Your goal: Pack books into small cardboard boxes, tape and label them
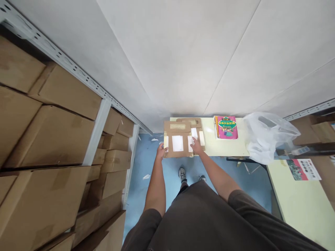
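Observation:
A flat brown cardboard parcel [175, 136] with white labels lies at the left end of a pale yellow table [222, 146], on top of other cardboard pieces. My left hand [161, 151] grips the parcel's near left corner, fingers curled round the edge. On the parcel's right part rests my right hand [196, 145], fingers pressed flat on the top by a white label.
A pink book [227, 127] lies on the table to the right, then a clear plastic bag [265, 137]. A second pale table [300, 198] with a leaflet [303, 169] stands at right. Metal shelving [98, 127] packed with cardboard boxes fills the left. Blue floor [138, 195] lies below.

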Demonstrator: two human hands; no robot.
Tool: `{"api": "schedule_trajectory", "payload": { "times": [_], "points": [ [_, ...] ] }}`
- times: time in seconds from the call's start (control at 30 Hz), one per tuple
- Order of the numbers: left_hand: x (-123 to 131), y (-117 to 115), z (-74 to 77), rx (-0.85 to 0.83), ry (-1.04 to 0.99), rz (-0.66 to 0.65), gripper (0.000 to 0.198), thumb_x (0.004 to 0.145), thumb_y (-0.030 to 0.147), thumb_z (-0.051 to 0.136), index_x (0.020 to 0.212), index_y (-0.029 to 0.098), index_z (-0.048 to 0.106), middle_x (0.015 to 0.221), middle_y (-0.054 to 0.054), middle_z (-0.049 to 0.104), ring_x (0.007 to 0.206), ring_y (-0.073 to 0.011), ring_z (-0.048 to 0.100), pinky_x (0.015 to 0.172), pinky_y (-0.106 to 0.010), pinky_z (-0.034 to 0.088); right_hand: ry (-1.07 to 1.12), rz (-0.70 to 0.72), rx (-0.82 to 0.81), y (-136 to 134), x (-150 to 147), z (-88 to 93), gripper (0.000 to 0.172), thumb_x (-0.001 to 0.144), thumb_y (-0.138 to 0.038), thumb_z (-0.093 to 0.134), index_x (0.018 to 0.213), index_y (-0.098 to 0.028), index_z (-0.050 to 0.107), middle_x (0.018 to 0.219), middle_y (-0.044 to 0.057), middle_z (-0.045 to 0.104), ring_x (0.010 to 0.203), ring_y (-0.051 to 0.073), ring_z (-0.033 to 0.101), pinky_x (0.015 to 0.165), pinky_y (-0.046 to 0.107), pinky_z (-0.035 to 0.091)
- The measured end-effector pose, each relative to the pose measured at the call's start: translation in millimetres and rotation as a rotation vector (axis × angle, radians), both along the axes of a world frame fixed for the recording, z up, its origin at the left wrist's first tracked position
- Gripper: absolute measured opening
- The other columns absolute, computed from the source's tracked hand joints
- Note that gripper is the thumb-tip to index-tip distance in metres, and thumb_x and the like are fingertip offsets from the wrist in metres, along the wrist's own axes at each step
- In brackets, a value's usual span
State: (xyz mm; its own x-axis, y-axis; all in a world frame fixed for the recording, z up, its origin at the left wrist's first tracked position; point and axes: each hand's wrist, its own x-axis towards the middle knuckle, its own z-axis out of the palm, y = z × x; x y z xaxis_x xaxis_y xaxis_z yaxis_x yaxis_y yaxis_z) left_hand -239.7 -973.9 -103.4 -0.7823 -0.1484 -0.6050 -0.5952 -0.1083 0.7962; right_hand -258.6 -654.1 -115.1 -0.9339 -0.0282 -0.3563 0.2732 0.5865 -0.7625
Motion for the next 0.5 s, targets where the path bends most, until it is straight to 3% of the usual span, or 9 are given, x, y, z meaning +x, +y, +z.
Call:
{"api": "schedule_trajectory", "payload": {
  "times": [0.13, 0.3, 0.4, 0.5],
  "points": [
    [-2, 2, 32.4, 0.27, 0.124, -0.113, 0.082, 0.063, 0.043, 0.1, 0.132, 0.021, 0.063, 0.091, -0.004, 0.08, 0.077, -0.0217, 0.076, 0.074, -0.032, 0.06, -0.114, -0.219, -0.286, 8, 6, 15.3, 0.088, 0.076, -0.032, 0.071, 0.162, -0.029, 0.05, 0.137, 0.011, 0.072, 0.124, 0.031, 0.07, 0.109, 0.049, 0.056],
    [-20, 18, 74.3, 0.378, 0.193, -0.277, 0.097, 0.061, 0.042, 0.102, 0.145, 0.02, 0.058, 0.107, -0.009, 0.082, 0.091, -0.0261, 0.078, 0.08, -0.035, 0.061, -0.193, -0.37, -0.694, 32, 15, 54.6, 0.068, 0.066, -0.033, 0.077, 0.132, -0.029, 0.063, 0.103, 0.002, 0.076, 0.09, 0.023, 0.073, 0.078, 0.034, 0.059],
    [-40, 43, 99.3, 0.326, 0.243, -0.336, 0.101, 0.063, 0.042, 0.099, 0.151, 0.02, 0.054, 0.111, -0.01, 0.081, 0.093, -0.0261, 0.077, 0.079, -0.034, 0.06, -0.097, -0.408, -0.838, 66, 27, 85.2, 0.062, 0.062, -0.032, 0.083, 0.12, -0.029, 0.061, 0.095, -0.001, 0.076, 0.083, 0.021, 0.073, 0.072, 0.031, 0.058],
    [-58, 86, 125.1, 0.26, 0.292, -0.457, 0.105, 0.069, 0.039, 0.093, 0.161, 0.024, 0.046, 0.115, -0.009, 0.08, 0.094, -0.0239, 0.076, 0.077, -0.031, 0.058, 0.01, -0.454, -0.885, 119, 49, 117.8, 0.064, 0.061, -0.031, 0.089, 0.118, -0.03, 0.059, 0.096, -0.001, 0.077, 0.084, 0.022, 0.073, 0.073, 0.031, 0.059]
  ]
}}
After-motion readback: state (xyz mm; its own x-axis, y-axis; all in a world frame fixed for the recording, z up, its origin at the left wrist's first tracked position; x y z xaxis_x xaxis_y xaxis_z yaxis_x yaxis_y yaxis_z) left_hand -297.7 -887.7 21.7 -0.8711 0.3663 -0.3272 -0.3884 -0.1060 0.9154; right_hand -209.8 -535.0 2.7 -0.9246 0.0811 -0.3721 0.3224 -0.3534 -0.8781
